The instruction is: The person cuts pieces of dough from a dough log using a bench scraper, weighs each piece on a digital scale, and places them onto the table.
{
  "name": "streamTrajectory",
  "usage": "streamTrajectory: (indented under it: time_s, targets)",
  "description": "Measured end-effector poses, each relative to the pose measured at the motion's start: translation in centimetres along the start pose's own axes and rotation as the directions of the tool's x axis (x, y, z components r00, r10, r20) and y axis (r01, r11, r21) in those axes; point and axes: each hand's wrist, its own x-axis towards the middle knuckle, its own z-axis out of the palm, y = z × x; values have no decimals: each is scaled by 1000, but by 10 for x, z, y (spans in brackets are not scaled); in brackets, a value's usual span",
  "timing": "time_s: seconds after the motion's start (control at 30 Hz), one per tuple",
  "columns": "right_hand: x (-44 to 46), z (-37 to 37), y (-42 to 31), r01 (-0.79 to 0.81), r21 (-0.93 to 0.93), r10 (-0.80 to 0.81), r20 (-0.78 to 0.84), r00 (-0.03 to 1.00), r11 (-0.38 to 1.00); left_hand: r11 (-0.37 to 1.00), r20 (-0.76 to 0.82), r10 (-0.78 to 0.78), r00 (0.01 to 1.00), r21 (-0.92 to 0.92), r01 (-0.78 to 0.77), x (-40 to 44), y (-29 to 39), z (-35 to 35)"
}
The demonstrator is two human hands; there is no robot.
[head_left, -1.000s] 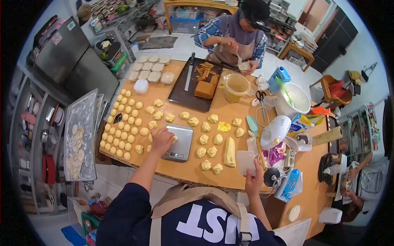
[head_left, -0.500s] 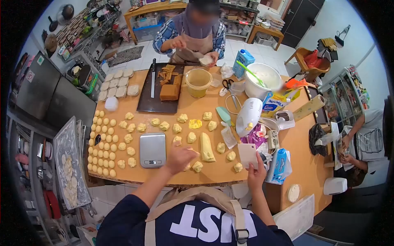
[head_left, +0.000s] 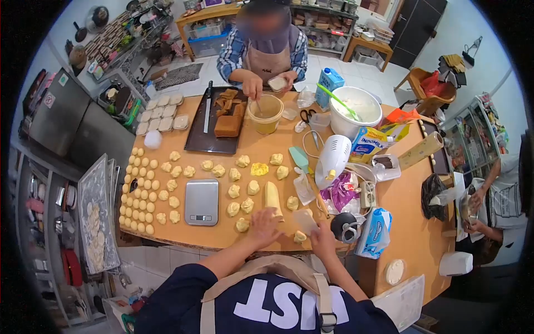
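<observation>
My left hand [head_left: 263, 227] lies with fingers spread at the near end of the long dough log [head_left: 272, 196]; whether it touches the log is unclear. Gripped in my right hand [head_left: 323, 238] is a pale flat scraper [head_left: 305, 221], held over the table close to a dough lump [head_left: 300, 237]. Several rough dough lumps [head_left: 233, 191] lie around the log. To their left sits a bare digital scale [head_left: 201, 202]. Rows of smooth dough balls [head_left: 140, 199] cover the table's left end.
Across the table a person [head_left: 267, 53] holds a small container and dips into a tub [head_left: 266, 113]. A dark tray [head_left: 196, 133] carries a knife and brown cake. A mixer [head_left: 332, 160], a bowl [head_left: 356, 111] and packets stand at right. Another person's hands [head_left: 477, 209] are far right.
My left hand has gone from the scale to the dough log. My right hand has brought the scraper leftward and down beside the log. The person opposite has lowered a hand to the tub.
</observation>
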Motion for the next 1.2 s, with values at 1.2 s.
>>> streamTrajectory:
  time_s: [1.2]
  targets:
    - [68, -6, -39, 254, 435, -187, -192, 964, 864, 967, -761, -191, 620, -253, -13, 1, -13, -70]
